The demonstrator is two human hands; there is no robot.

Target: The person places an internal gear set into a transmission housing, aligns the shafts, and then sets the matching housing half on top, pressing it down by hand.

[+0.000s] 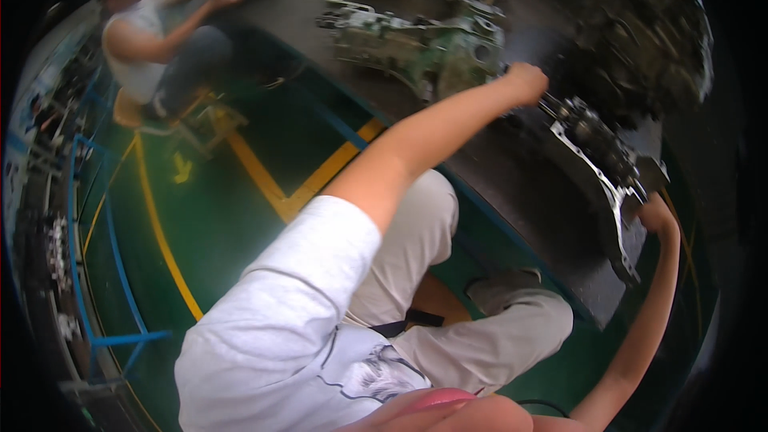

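A dark gear shaft [596,140] with several gears along it lies slantwise at the right, over a metal housing [586,162] with a pale, bolt-holed rim. My left hand [526,82] is closed at the shaft's far left end, its fingers mostly turned out of sight. At the opposite, near right end, my right hand [658,214] curls its fingers around the shaft's tip, close to the housing's edge. Where exactly the fingertips press is hidden on both sides.
The dark workbench [512,188] carries a greenish gearbox casing [416,48] beyond my left arm and more metal castings [640,40] at the far right. Another person [148,40] sits on a stool at the far left. Blue railing [120,342] stands on the left.
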